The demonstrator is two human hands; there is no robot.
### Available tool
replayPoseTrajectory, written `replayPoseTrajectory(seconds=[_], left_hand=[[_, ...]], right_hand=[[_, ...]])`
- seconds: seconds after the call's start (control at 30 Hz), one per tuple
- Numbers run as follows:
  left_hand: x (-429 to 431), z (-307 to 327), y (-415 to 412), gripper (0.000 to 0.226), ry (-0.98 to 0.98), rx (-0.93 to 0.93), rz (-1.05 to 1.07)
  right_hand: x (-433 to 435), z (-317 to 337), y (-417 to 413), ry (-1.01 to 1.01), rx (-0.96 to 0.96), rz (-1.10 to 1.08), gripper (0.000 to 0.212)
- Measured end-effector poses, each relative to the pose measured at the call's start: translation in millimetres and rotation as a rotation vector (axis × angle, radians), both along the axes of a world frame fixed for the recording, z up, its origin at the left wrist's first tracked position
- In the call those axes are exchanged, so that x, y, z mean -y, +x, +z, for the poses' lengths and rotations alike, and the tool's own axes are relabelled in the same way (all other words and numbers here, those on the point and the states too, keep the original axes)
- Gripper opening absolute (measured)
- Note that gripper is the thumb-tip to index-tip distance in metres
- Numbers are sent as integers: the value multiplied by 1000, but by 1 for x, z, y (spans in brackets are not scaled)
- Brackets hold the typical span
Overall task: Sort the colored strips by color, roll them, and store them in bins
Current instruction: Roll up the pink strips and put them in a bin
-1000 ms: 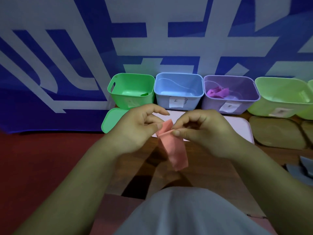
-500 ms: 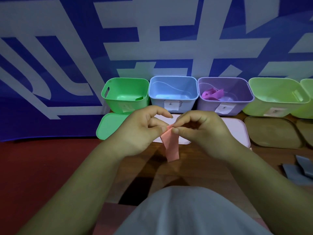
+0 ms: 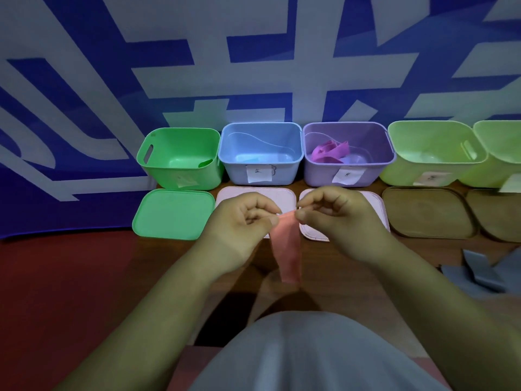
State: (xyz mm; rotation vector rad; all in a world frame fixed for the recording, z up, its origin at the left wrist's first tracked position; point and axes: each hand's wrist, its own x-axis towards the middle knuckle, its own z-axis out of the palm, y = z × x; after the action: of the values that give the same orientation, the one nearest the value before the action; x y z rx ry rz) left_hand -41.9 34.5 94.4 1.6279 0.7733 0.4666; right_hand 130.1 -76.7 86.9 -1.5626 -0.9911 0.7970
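Two hands, the left hand [image 3: 242, 218] and the right hand [image 3: 335, 218], are pinching the top end of the pink strip [image 3: 286, 249], which is hanging just in front of the blue bin [image 3: 236, 173]; rolling appears to be starting, and the next move is calling for tight, even turns.

Bin labels [image 3: 258, 173]: txt illegible.

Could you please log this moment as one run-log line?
hands: left hand and right hand pinch top edge of salmon-pink soft strip | strip: hanging, unrolled | binned: no
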Motion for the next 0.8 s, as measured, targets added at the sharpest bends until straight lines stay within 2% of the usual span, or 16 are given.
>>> replayPoseTrajectory(seconds=[0.1,0.27,0.4,0.5,0.6,0.7,0.8], left_hand=[[12,-15,16,26,0,-74,8],[34,-35,43,28,-57,-177,37],[51,-39,62,28,-33,-251,31],[63,-48,72,20,-11,-334,49],[75,-56,78,20,-6,-366,85],[89,-58,86,23,-51,-353,148],[98,-60,89,29,-74,-342,196]], right_hand=[[18,-28,44,-153,81,-83,6],[60,-108,134,-530,385,-191,6],[97,-161,182,-723,496,-160,23],[108,-181,195,-725,522,-119,17],[108,-190,200,-647,555,-64,14],[107,-197,203,-606,492,-74,7],[106,-206,206,-606,440,-119,16]])
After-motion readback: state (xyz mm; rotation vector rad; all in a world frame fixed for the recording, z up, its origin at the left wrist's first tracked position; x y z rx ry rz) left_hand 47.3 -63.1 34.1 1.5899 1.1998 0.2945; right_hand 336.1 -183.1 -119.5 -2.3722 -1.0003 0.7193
